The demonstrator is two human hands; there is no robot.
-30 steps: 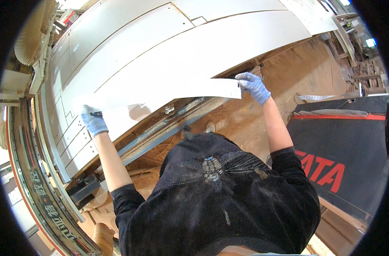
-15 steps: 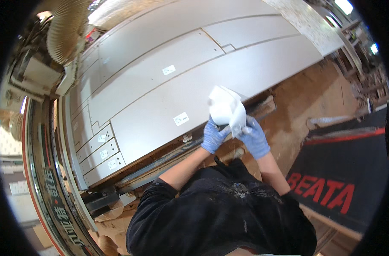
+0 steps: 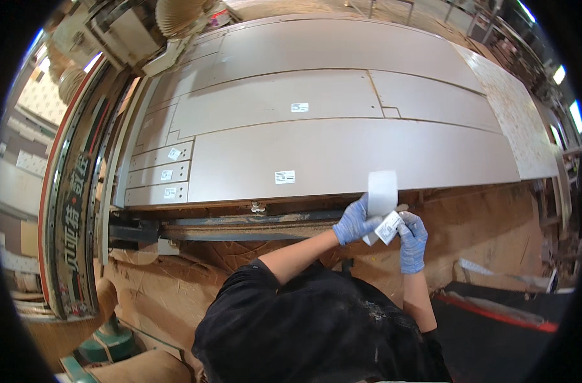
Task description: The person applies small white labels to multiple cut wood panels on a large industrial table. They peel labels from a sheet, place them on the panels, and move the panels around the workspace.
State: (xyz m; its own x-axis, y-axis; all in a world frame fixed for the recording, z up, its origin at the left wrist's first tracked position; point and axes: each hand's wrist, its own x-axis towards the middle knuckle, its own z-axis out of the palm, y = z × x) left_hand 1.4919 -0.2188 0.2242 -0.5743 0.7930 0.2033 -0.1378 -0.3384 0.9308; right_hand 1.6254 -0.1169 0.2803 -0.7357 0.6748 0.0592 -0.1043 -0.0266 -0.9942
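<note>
Blue-gloved, my left hand (image 3: pixel 353 221) is closed around a white roll of labels (image 3: pixel 383 193) near the front edge of the cut panels. A printed white label (image 3: pixel 388 228) sits between the two hands, tilted, just below the roll. My right hand (image 3: pixel 412 242), also gloved, pinches that label at its right edge. Beyond the hands lies a large grey board (image 3: pixel 342 153) with a white label (image 3: pixel 285 177) stuck on it. Three small grey strips (image 3: pixel 144 175) at its left end each carry a label.
Along the left runs a long machine rail (image 3: pixel 70 236), with a ribbed hose (image 3: pixel 176 16) above the far corner. A bare, speckled board strip (image 3: pixel 505 115) borders the panels at right. Brown dusty floor (image 3: pixel 176 281) and a black mat (image 3: pixel 489 338) lie on the near side.
My view has turned, so the panels now lie more level. The loose strip of labels is less spread out, and one printed label now shows between my hands.
</note>
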